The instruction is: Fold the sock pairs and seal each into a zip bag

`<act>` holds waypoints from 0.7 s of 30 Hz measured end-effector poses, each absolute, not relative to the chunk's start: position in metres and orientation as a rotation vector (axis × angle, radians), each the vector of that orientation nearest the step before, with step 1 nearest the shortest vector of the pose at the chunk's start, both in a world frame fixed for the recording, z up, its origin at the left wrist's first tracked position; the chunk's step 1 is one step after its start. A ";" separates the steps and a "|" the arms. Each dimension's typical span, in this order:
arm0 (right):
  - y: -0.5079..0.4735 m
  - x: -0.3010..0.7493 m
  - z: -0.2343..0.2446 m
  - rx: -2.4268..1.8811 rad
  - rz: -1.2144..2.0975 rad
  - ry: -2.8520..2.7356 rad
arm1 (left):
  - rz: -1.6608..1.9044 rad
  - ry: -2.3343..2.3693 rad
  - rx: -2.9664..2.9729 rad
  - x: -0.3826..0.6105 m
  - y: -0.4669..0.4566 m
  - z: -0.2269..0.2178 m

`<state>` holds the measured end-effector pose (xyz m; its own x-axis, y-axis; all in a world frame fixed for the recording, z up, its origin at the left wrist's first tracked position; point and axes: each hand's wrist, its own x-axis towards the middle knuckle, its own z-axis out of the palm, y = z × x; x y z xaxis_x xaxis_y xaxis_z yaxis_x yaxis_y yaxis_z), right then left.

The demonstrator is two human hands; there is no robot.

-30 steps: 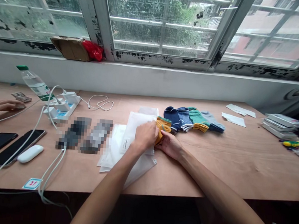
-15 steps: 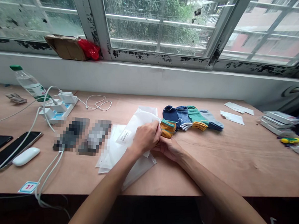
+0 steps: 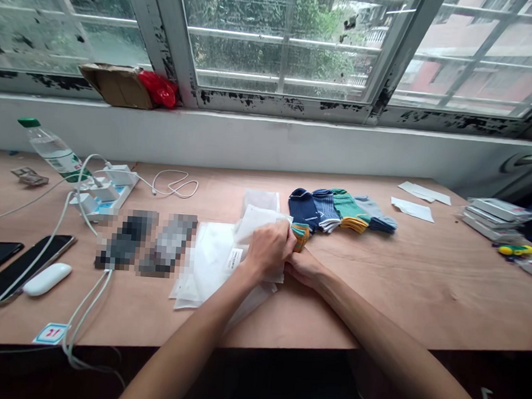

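Observation:
My left hand (image 3: 269, 248) is closed on a frosted plastic bag (image 3: 261, 221) with a small printed label. Folded orange and teal socks (image 3: 300, 236) sit at the bag's right end, partly covered by the bag and my fingers. My right hand (image 3: 305, 267) is closed around the lower part of these socks, close against my left hand; its fingertips are hidden. Under the held bag lie more frosted bags (image 3: 208, 244). Just behind the socks, folded navy socks (image 3: 302, 209), blue striped socks (image 3: 325, 208), green socks (image 3: 350, 206) and grey socks (image 3: 376, 214) overlap in a row.
White paper slips (image 3: 412, 209) and a stack of flat boxes (image 3: 497, 217) lie to the right. On the left are a power strip (image 3: 115, 198) with cables, a tilted bottle (image 3: 57, 154), phones (image 3: 24, 271) and a white mouse-shaped case (image 3: 47, 279). Two items there are blurred out.
My left hand and the bag have moved a little right, over the orange socks. Less of the socks shows now, and the bag has turned flatter.

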<state>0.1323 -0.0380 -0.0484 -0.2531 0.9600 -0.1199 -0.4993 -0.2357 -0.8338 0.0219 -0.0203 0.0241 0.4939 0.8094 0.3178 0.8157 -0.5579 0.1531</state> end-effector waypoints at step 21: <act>-0.033 0.144 -0.025 -0.894 1.650 -0.799 | -0.739 -1.408 -2.622 0.010 -0.015 0.015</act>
<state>0.1445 -0.0334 -0.0246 -0.1730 0.9710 -0.1651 -0.4722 -0.2288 -0.8513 0.0096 -0.0152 0.0155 0.4630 0.7658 0.4464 0.8021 -0.5763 0.1567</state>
